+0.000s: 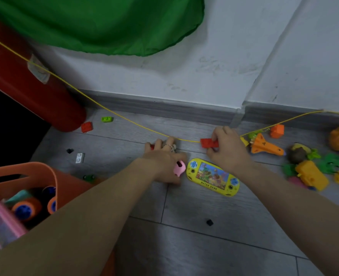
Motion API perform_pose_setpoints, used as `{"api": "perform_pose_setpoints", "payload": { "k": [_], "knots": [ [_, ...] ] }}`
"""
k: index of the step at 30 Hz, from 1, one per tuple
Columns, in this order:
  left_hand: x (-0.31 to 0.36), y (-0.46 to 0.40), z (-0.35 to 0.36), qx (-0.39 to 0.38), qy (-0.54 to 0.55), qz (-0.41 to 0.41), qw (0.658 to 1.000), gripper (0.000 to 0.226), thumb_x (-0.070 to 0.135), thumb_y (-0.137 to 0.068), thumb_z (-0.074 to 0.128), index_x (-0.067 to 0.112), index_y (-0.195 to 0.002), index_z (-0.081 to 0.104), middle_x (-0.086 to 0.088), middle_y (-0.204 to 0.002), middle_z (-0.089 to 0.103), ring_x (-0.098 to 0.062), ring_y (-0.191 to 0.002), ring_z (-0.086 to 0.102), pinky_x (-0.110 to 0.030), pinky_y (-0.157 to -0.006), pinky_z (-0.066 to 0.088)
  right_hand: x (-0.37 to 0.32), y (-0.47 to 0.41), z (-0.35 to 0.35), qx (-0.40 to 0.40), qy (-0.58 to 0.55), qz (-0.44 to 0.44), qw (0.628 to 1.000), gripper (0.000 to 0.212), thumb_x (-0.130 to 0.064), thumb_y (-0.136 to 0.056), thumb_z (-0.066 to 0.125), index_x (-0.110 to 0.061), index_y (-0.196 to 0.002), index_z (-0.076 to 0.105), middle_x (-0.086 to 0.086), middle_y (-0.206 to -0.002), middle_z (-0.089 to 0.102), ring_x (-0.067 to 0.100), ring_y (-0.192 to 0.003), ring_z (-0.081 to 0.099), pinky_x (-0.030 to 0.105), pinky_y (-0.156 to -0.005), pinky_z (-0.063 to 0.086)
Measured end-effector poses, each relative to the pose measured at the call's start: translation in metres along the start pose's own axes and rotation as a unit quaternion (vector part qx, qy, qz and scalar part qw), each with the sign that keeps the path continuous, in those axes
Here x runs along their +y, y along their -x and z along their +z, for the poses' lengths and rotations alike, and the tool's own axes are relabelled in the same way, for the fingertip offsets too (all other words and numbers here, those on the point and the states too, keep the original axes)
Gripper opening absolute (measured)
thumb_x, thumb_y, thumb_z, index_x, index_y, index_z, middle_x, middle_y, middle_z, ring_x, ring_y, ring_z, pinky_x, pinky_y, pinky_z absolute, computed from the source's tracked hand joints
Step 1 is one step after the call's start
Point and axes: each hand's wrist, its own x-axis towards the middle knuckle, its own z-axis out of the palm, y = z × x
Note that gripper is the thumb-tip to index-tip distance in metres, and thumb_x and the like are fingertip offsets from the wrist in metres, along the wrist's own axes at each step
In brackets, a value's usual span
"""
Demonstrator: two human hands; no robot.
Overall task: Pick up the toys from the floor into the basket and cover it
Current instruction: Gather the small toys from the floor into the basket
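The orange basket (51, 176) stands at the lower left with several toys inside. My left hand (162, 162) lies on the floor over a pink toy (179, 168), fingers curled around it and reaching toward a small red piece (152, 146). My right hand (227, 148) pinches a red building brick (208, 144) just above the floor. A yellow handheld water game (212, 177) lies between my hands. An orange toy shuttle (264, 146) and a heap of orange, yellow and green toys (313, 168) lie to the right.
A red brick (86, 127), a green brick (107, 119), a white piece (80, 157) and small black bits (209, 222) lie scattered on the grey floor. A yellow cord (124, 120) sags across. A red container (35, 86) and green fabric (97, 22) stand by the wall.
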Motion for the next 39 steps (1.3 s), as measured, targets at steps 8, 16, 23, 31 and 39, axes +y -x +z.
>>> {"api": "perform_pose_setpoints", "payload": {
  "k": [8, 16, 23, 31, 39],
  "knots": [
    [0.002, 0.028, 0.012, -0.044, 0.067, -0.005, 0.997, 0.066, 0.052, -0.066, 0.074, 0.043, -0.122, 0.042, -0.007, -0.149, 0.015, -0.034, -0.128, 0.024, -0.045, -0.094, 0.041, -0.010, 0.051, 0.012, 0.073, -0.075, 0.024, 0.994, 0.030, -0.028, -0.078, 0.062, -0.009, -0.101, 0.064, 0.006, -0.094, 0.045, 0.023, -0.087, 0.050, 0.035, -0.081, 0.043],
    [0.013, 0.046, 0.017, -0.061, 0.072, -0.063, 0.994, 0.095, 0.055, -0.058, 0.079, 0.033, -0.136, 0.029, -0.009, -0.151, 0.016, -0.045, -0.140, 0.006, -0.048, -0.095, 0.044, -0.030, 0.087, -0.001, -0.090, 0.002, 0.008, 0.996, 0.055, -0.066, -0.074, 0.061, -0.019, -0.103, 0.059, 0.001, -0.108, 0.044, 0.023, -0.104, 0.050, 0.038, -0.081, 0.050],
    [0.012, 0.056, 0.021, -0.039, 0.095, -0.124, 0.987, 0.093, 0.061, -0.059, 0.074, 0.023, -0.134, 0.035, -0.015, -0.145, 0.030, -0.039, -0.127, 0.039, -0.043, -0.095, 0.045, -0.050, 0.108, -0.004, -0.156, 0.104, 0.007, 0.982, 0.094, -0.077, -0.069, 0.056, -0.020, -0.141, 0.033, 0.006, -0.125, 0.038, 0.027, -0.118, 0.041, 0.039, -0.088, 0.047],
    [0.013, 0.059, 0.026, 0.008, 0.089, -0.162, 0.983, 0.083, 0.060, -0.057, 0.072, 0.027, -0.121, 0.032, -0.010, -0.115, 0.055, -0.031, -0.104, 0.060, -0.041, -0.084, 0.052, -0.084, 0.113, -0.001, -0.222, 0.218, -0.011, 0.950, 0.095, -0.074, -0.082, 0.045, -0.037, -0.153, -0.006, 0.013, -0.139, 0.026, 0.035, -0.112, 0.048, 0.038, -0.073, 0.041],
    [-0.001, 0.045, 0.020, 0.025, 0.119, -0.220, 0.968, 0.085, 0.062, -0.062, 0.071, 0.024, -0.124, 0.029, -0.013, -0.119, 0.054, -0.035, -0.109, 0.056, -0.046, -0.085, 0.053, -0.093, 0.099, -0.003, -0.251, 0.086, 0.154, 0.952, 0.108, -0.051, -0.066, 0.079, -0.030, -0.147, 0.010, 0.016, -0.127, 0.036, 0.035, -0.109, 0.055, 0.035, -0.075, 0.041]
  ]
}}
